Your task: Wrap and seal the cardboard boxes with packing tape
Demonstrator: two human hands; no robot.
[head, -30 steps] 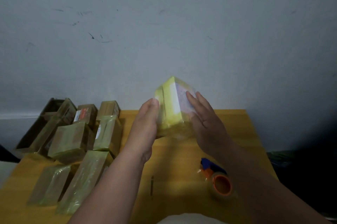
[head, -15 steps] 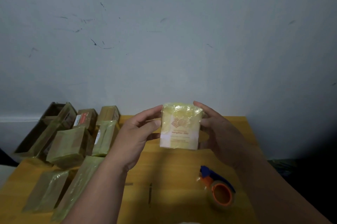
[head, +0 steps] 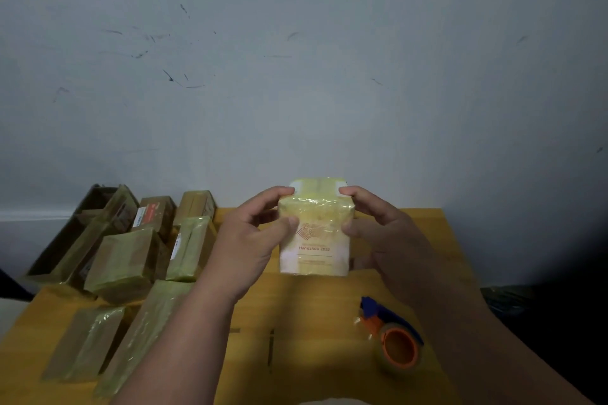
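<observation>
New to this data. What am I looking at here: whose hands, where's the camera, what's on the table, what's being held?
There is no robot: a person works bare-handed, and the single camera sits on their head, looking forward and down.

The left hand and right hand grip a small yellowish box from either side, lifted above the wooden table. The box looks wrapped in clear tape, and its front reads "Hangzhou 2022".

On the table's left lies a group of brown boxes, shiny with tape. Near the right forearm lies a tape dispenser, orange with a blue handle; nothing touches it. Behind the table is a plain scuffed wall.
</observation>
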